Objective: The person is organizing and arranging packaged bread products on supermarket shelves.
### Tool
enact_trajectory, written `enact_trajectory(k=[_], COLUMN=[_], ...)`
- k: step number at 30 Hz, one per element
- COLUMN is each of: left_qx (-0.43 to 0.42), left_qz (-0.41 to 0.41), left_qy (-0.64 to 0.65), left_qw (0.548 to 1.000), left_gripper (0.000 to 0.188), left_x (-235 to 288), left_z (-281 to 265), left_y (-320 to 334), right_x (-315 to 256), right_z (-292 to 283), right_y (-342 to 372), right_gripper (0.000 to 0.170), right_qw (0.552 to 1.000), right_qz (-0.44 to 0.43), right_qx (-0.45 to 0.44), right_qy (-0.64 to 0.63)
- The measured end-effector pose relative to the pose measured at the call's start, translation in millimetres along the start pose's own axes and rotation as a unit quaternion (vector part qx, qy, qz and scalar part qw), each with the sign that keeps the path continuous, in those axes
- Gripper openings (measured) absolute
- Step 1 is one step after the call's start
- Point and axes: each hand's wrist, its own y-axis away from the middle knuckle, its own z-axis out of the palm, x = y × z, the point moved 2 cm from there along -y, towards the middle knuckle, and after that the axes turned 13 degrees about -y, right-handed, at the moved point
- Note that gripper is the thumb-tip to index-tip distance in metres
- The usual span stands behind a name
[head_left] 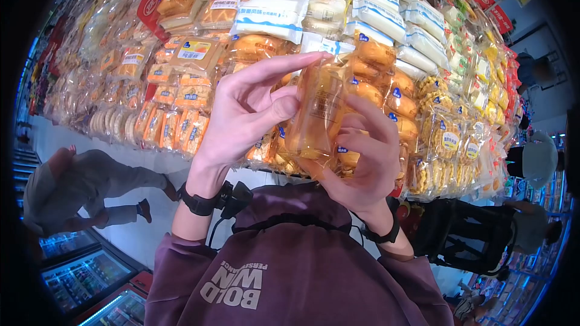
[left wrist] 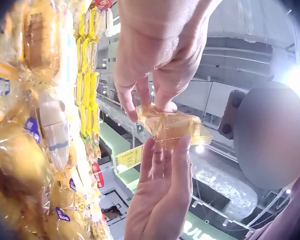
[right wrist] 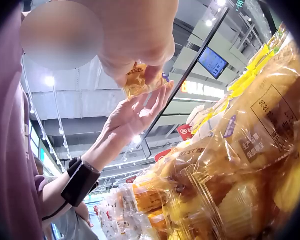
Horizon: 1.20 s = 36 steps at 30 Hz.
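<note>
Packet (head_left: 319, 122), probably bread, held between both hands (head_left: 231, 113) (head_left: 367, 160)

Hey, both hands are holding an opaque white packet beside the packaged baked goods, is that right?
No, the packet is see-through and amber-coloured, not opaque white, as the head view shows. The left hand and right hand are indeed holding it beside the packaged baked goods.

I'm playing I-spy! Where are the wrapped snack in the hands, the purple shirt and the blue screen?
Wrapped snack (head_left: 320, 108): head view, the wrapper's printed side.
Purple shirt (head_left: 326, 278): head view, plain cloth beside the letters (head_left: 238, 287).
Blue screen (right wrist: 212, 62): right wrist view, its lit face.
</note>
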Motion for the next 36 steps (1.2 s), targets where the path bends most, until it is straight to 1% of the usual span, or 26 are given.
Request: enact_trajectory(k=[3,6,14,20,23,25,27,29,30,33,34,36], left_qx=[-0.025,-0.025,-0.011,-0.003,0.002,0.015,0.037,0.047,0.050,0.008,0.042,0.073], left_qz=[0.031,0.036,0.030,0.024,0.011,0.010,0.019,-0.008,-0.021,-0.049,-0.040,-0.102], left_qy=[-0.010,-0.008,-0.018,-0.028,-0.027,-0.029,-0.037,-0.037,-0.037,0.079,0.052,-0.013], left_qw=[0.999,0.999,0.999,0.999,1.000,0.999,0.998,0.998,0.998,0.996,0.997,0.992], left_gripper=[0.048,0.048,0.050,0.050,0.050,0.053,0.056,0.061,0.063,0.067,0.065,0.063], left_x=[0,0,-2,-5,-4,-4,-5,1,4,8,13,10], left_z=[-2,-2,-2,-2,0,5,10,13,14,14,23,22], left_y=[-2,-1,1,2,4,5,5,9,11,21,19,18], right_x=[-4,-4,-2,-3,-11,-6,-5,-4,-3,0,2,2], right_z=[1,0,-1,-4,-3,-8,-13,-17,-19,-25,-26,-27], right_y=[-3,-4,-1,-3,-6,0,1,-5,-8,-12,-11,-12], right_gripper=[0.046,0.047,0.050,0.053,0.058,0.066,0.066,0.058,0.051,0.032,0.027,0.019], right_qw=[1.000,0.999,0.999,0.999,0.998,0.994,0.989,0.981,0.978,0.965,0.961,0.948], right_qz=[-0.019,-0.024,-0.016,-0.007,0.013,0.026,0.024,0.008,-0.013,-0.065,-0.077,-0.096], right_qx=[-0.010,-0.011,0.003,-0.008,0.002,-0.021,-0.040,-0.055,-0.069,-0.119,-0.141,-0.199], right_qy=[0.021,0.026,0.027,0.034,0.055,0.100,0.143,0.185,0.199,0.226,0.224,0.229])
